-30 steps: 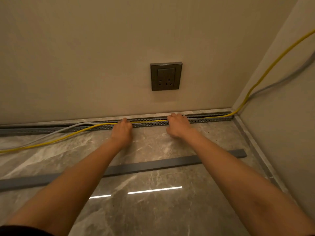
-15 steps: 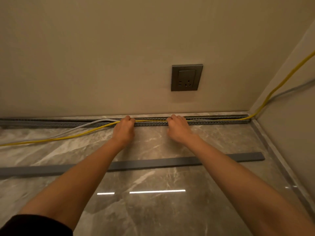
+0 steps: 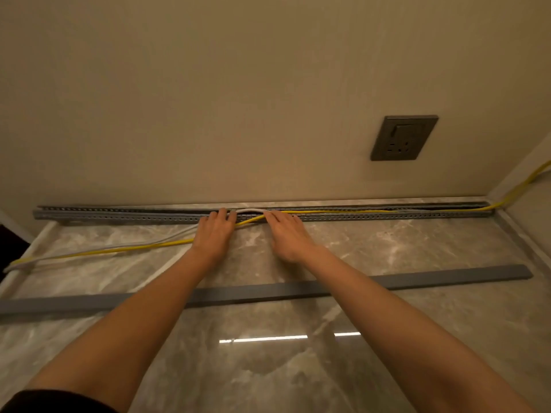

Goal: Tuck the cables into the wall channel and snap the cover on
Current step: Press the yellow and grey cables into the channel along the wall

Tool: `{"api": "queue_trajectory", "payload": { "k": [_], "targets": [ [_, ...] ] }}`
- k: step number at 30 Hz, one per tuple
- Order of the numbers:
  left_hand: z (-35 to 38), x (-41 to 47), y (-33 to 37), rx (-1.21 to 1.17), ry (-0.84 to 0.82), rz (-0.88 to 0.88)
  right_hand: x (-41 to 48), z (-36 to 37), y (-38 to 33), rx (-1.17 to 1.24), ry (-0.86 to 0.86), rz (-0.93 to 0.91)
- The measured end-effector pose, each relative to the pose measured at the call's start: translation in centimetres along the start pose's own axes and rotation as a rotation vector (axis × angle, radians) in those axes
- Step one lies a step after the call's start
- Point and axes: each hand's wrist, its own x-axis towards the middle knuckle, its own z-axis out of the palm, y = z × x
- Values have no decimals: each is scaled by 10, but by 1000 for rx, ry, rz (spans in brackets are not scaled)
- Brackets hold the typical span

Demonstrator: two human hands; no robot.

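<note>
A grey slotted channel [image 3: 387, 216] runs along the foot of the wall. A yellow cable [image 3: 119, 249] and a grey-white cable [image 3: 167, 237] lie inside its right half, leave it between my hands, and trail loose over the floor to the left. My left hand [image 3: 215, 234] lies over both cables at the channel's front edge, fingers curled; its grip is hidden. My right hand [image 3: 287, 234] rests palm down with fingertips on the channel and the cables. The long grey cover strip [image 3: 447, 278] lies flat on the floor, nearer me, under my forearms.
A dark wall socket [image 3: 403, 138] sits above the channel at the right. The side wall [image 3: 530, 186] meets the back wall at the right corner, where the cables climb. The marble floor [image 3: 298, 368] reflects a ceiling light. A dark gap [image 3: 9, 242] shows at the far left.
Both hands have slid left along the channel, and the view has swung left with them. More of both cables now lies inside the channel to the right of my hands.
</note>
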Motion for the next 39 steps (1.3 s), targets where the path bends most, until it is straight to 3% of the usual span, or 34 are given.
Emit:
{"api": "queue_trajectory", "payload": {
  "k": [5, 13, 18, 21, 31, 39],
  "targets": [
    [10, -5, -21, 43, 37, 47, 10, 5, -17, -7, 47, 124],
    [16, -6, -49, 58, 23, 155, 18, -5, -24, -63, -43, 249],
    [12, 3, -70, 99, 223, 298, 31, -8, -25, -115, -80, 295],
    [11, 15, -76, 58, 216, 324, 36, -6, -26, -100, -68, 323],
    [1, 35, -68, -275, 171, 85, 39, 9, -22, -14, 17, 327],
    [11, 36, -63, -350, 161, -21, 32, 18, -24, -34, 98, 265]
  ]
}}
